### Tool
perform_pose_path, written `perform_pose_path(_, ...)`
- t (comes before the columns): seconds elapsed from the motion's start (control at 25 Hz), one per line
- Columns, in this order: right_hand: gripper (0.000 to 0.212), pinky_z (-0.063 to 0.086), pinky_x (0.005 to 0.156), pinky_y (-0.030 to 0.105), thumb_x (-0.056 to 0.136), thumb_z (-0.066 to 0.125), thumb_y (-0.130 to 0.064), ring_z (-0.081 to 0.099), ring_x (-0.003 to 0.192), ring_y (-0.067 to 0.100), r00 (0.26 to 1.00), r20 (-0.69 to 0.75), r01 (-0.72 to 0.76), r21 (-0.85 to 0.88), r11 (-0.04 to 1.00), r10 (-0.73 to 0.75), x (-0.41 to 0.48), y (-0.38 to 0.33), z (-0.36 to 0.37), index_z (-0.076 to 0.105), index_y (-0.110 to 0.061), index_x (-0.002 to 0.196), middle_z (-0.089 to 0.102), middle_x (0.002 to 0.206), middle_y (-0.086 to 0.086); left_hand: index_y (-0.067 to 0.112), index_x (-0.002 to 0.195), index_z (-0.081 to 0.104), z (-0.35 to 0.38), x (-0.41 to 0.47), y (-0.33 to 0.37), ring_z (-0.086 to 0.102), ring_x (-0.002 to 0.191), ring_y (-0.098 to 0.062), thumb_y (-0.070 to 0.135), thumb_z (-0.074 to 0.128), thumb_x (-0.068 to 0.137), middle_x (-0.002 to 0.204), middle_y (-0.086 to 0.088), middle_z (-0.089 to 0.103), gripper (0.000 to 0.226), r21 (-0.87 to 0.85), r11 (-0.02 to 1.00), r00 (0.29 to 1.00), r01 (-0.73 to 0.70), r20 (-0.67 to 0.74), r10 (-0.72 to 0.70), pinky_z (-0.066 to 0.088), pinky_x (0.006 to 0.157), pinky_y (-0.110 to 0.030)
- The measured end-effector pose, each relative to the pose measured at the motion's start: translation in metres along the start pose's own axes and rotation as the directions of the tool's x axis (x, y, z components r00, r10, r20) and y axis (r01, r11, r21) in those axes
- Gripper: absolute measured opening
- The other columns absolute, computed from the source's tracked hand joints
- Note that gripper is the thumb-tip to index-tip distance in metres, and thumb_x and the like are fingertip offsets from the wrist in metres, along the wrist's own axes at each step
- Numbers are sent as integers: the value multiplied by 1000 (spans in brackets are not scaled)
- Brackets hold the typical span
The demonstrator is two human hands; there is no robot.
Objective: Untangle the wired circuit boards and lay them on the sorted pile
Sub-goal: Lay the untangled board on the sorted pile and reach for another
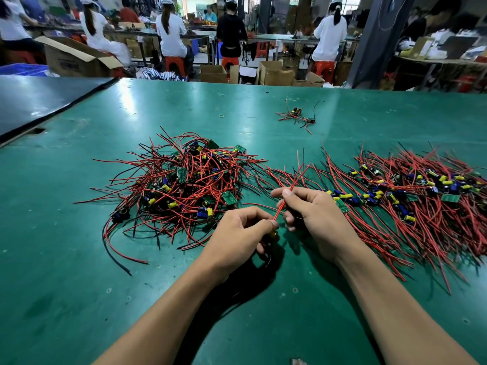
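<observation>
A tangled heap of wired circuit boards (pixel 184 185) with red and black leads lies left of centre on the green table (pixel 79 285). The sorted pile (pixel 411 196), its boards in a row and wires fanned out, spreads to the right. My left hand (pixel 237 238) grips one small board with a yellow part, mostly hidden under the fingers. My right hand (pixel 313 209) pinches that board's red wires (pixel 286 200), which rise up and away between the two piles.
A small separate clump of wired boards (pixel 296 115) and a yellow rubber band (pixel 221 116) lie farther back. A dark panel (pixel 39 101) covers the far left corner. Seated workers, cardboard boxes (pixel 276 75) and red stools stand beyond the table's far edge.
</observation>
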State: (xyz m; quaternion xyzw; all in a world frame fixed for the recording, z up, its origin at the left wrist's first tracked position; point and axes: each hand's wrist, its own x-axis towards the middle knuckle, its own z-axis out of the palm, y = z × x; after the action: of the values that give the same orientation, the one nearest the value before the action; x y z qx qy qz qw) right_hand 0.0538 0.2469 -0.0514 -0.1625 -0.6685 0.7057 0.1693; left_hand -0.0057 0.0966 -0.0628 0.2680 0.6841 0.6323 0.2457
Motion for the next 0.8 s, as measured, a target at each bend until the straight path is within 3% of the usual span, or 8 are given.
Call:
perform_pose_path(0.16,16,45,46,20,99,60,-15,46,48,10,1000,20,-8,32,999,7,-3,2,6,73,-6,100,61,65,2,10,82,74,6,0,-1,60,61,-17,4,61,90,77,-9,75,17,-48,999,999,18,-29,-19,47,60,-29)
perform_pose_path(0.32,13,44,50,19,90,72,-12,48,50,5,999,-12,34,-26,999,-35,-7,3,10,72,-7,102,68,70,-1,9,83,75,8,0,0,65,60,-21,16,63,94,72,-11,74,18,-66,998,994,8,-111,-15,52,65,-39)
perform_pose_path(0.48,7,42,44,16,93,69,-10,47,47,6,999,-28,19,-10,1000,-20,-9,6,13,74,-7,96,63,67,3,10,88,74,6,-2,0,65,63,-20,15,64,93,71,-13,73,13,-51,999,992,-14,-122,8,51,67,-36)
perform_pose_path(0.64,16,39,45,16,99,60,-12,47,48,7,992,71,-100,-26,995,102,-6,4,10,75,-10,99,61,65,-1,0,85,71,4,0,-1,62,56,-18,9,64,93,63,-10,69,14,-40,999,995,-25,-95,21,51,55,-26)
perform_pose_path(0.8,17,33,43,16,98,61,-13,43,47,6,994,27,-105,-109,988,109,-1,0,-2,77,-13,98,55,62,1,3,82,68,2,1,0,59,51,-16,7,64,92,59,-6,66,12,-3,999,999,-33,-34,33,48,53,-22)
